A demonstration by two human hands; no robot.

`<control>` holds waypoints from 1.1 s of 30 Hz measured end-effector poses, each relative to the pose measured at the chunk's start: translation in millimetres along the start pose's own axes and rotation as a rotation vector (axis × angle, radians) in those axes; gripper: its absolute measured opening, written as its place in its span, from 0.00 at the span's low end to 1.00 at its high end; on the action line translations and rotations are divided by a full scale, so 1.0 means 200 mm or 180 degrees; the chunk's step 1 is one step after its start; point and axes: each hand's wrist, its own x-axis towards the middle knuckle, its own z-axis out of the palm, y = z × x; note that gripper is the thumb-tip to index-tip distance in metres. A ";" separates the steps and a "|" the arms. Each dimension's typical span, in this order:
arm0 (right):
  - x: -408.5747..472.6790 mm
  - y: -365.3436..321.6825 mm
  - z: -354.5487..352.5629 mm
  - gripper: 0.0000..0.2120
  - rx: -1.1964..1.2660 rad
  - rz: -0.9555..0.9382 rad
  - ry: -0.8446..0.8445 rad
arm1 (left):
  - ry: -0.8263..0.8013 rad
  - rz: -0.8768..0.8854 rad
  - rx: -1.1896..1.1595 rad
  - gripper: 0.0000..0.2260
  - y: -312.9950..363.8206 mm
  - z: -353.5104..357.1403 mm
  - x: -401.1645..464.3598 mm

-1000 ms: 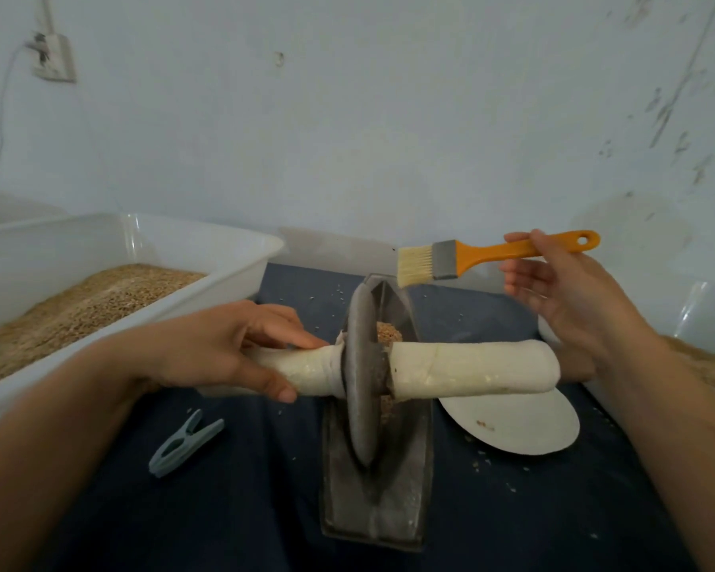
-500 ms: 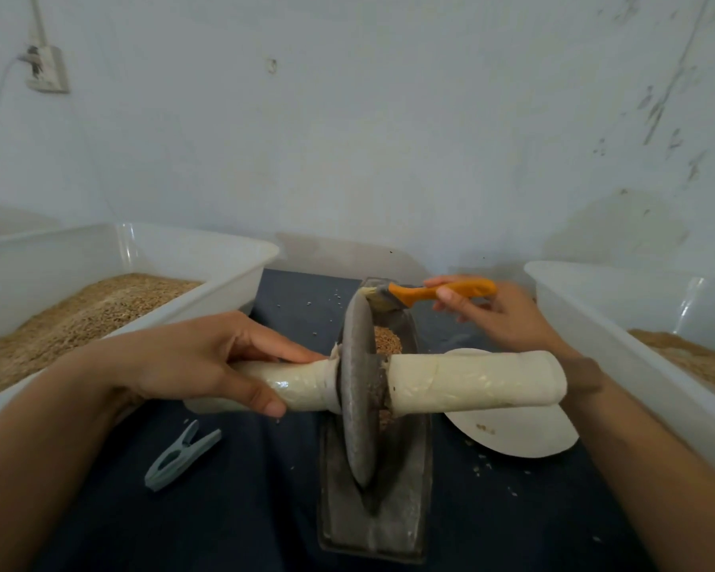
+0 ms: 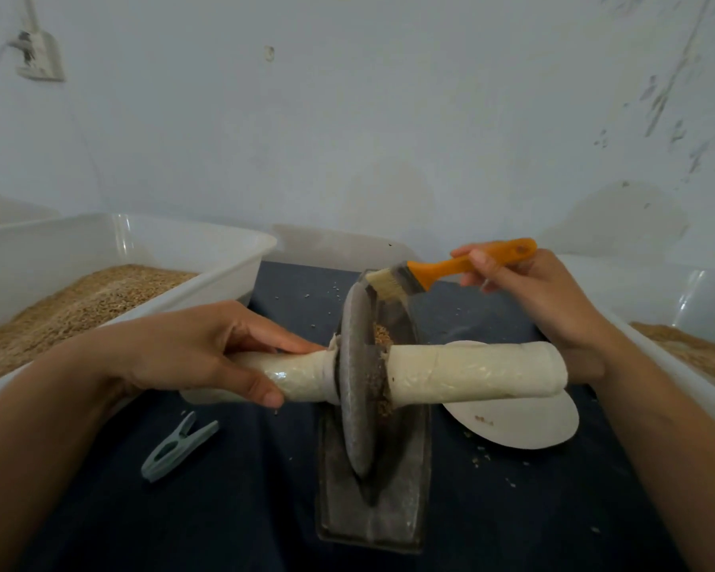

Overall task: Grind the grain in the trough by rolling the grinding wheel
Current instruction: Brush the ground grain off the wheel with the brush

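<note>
Left hand [image 3: 190, 353] – forearm in from lower left, fingers and thumb curled round the white wrapped axle handle [image 3: 290, 375]. Right hand [image 3: 525, 291] raised – fingers pinching the orange plastic brush handle [image 3: 471, 260], forearm from lower right.

White plastic tub of grain [image 3: 223, 245] cut off at left edge; round white paper plate [image 3: 525, 423] partly hidden behind cream wrapped wheel handle [image 3: 475, 373]; other grain tub [image 3: 657, 353] cut at right edge.

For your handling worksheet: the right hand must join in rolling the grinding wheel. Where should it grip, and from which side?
Grip the free wrapped handle right of the grinding wheel, coming from above, mirroring the left hand. It is a bare horizontal cylinder jutting sideways. The right hand first needs to put down the brush.
</note>
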 end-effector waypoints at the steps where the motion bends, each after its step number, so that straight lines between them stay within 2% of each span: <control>1: 0.00 0.02 0.02 0.12 -0.0147 0.0013 -0.0018 | -0.0002 -0.0001 0.0006 0.22 0.00 0.00 0.00; 4: -0.01 0.04 0.08 0.09 -0.0230 0.0072 -0.0341 | -0.0025 0.0006 -0.0046 0.21 0.00 0.00 0.00; 10: 0.00 -0.03 0.03 0.13 -0.0129 0.0167 -0.0987 | 0.0006 0.0011 -0.0059 0.22 0.00 0.00 0.00; 15: 0.02 -0.08 -0.01 0.13 -0.0077 -0.0097 -0.0322 | -0.0025 -0.0003 0.0001 0.22 0.00 0.00 0.00; 17: 0.02 -0.05 0.03 0.12 -0.0321 -0.0156 -0.0211 | -0.0021 0.0002 0.0023 0.22 0.00 0.00 0.00; 19: 0.01 -0.01 0.06 0.12 -0.0573 -0.0087 -0.0332 | -0.0033 0.0012 0.0005 0.22 0.00 0.00 0.00; 24: 0.01 -0.02 0.06 0.17 -0.0590 0.0055 -0.0818 | -0.0056 0.0013 0.0036 0.21 -0.01 0.00 0.00; 28: 0.00 -0.09 0.00 0.10 -0.0267 0.0239 -0.1187 | -0.0065 0.0026 0.0036 0.21 -0.01 0.00 0.00; 33: 0.02 -0.08 -0.02 0.18 -0.0353 0.0036 -0.0573 | -0.0053 0.0055 0.0046 0.22 -0.01 0.00 0.00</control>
